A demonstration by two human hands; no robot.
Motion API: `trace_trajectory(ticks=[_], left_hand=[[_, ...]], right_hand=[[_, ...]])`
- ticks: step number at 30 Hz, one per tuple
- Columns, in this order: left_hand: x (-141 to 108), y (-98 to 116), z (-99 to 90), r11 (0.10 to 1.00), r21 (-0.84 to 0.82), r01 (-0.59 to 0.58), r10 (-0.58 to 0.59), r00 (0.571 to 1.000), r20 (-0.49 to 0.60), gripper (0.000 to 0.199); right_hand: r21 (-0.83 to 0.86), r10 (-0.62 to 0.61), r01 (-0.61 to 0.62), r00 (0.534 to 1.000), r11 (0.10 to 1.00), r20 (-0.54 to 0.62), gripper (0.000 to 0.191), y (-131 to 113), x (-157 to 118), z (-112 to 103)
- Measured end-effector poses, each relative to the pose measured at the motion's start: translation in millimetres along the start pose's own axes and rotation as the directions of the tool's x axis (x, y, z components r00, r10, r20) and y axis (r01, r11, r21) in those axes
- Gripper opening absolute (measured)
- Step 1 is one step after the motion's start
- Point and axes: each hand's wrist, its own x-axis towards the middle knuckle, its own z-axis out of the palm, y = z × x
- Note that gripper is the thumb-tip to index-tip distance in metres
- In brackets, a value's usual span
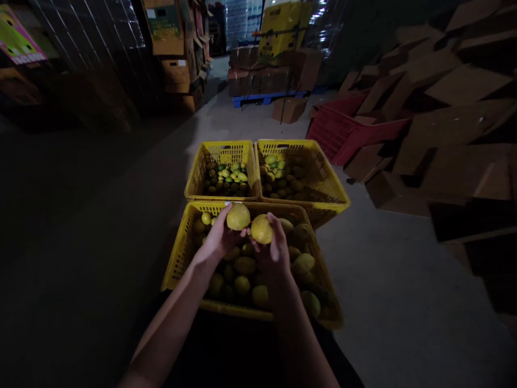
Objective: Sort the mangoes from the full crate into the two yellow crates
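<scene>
My left hand (218, 235) is wrapped round a yellow-green fruit (238, 216). Beside it, my right hand (274, 245) holds another yellow fruit (262, 229), with the thumb on its right side. Both fruits are above the near yellow crate (177, 253), which holds several larger yellow and green fruits (245, 265). Beyond stand two more yellow crates side by side: the left one (195, 175) holds small green and yellow fruits (232, 175), the right one (329, 183) has fruits (278, 171) mostly in its left part.
A red basket (339, 132) with cardboard stands at the right, beside a large heap of cardboard boxes (448, 124). Farther back, boxes (258, 78) rest on a blue pallet (266, 99). Stacked cartons (176, 73) stand at the back left.
</scene>
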Motion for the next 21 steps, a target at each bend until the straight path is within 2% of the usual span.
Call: trace_trajectory(ticks=[2,4,5,7,9,10,12,16,21], left_hand=[[-1.7,2.0,-1.4,0.998,0.042,-0.056,0.056,0.998,0.013,0.029],[-4.3,4.3,-3.2,0.973,0.137,-0.188,0.182,0.982,0.054,0.027],[-5.8,5.6,-4.2,0.933,0.201,-0.297,0.288,0.955,0.075,0.030],[-8.7,8.3,-5.9,0.798,0.329,-0.506,0.498,0.860,0.114,0.044],[-11.2,10.9,-6.6,0.678,0.402,-0.616,0.616,0.774,0.147,0.057],[-12.4,12.1,-6.4,0.654,0.416,-0.632,0.632,0.759,0.158,0.061],[-14.6,14.2,-5.0,0.653,0.427,-0.626,0.616,0.767,0.182,0.065],[-19.6,17.1,-1.7,0.681,0.427,-0.595,0.530,0.802,0.274,0.069],[-24.2,17.4,-2.5,0.774,0.321,-0.546,0.484,0.836,0.258,0.067]], right_hand=[[-0.063,-0.098,0.096,0.995,0.993,-0.031,0.025,-0.2,0.2,-0.7],[-0.122,-0.219,0.211,0.974,0.970,-0.061,0.026,-2.4,1.6,-2.1],[-0.164,-0.293,0.280,0.954,0.946,-0.059,0.031,-3.8,2.5,-3.0],[-0.256,-0.433,0.417,0.901,0.872,-0.006,0.045,-6.2,4.4,-5.3],[-0.348,-0.535,0.522,0.842,0.779,0.068,0.053,-6.9,5.9,-7.5],[-0.373,-0.553,0.543,0.828,0.753,0.091,0.055,-6.7,6.4,-8.4],[-0.372,-0.562,0.555,0.821,0.744,0.103,0.059,-6.0,6.4,-9.0],[-0.267,-0.550,0.555,0.829,0.787,0.103,0.058,-10.5,2.0,-7.0],[-0.234,-0.469,0.502,0.864,0.833,0.186,0.053,-28.3,-5.5,-10.0]])
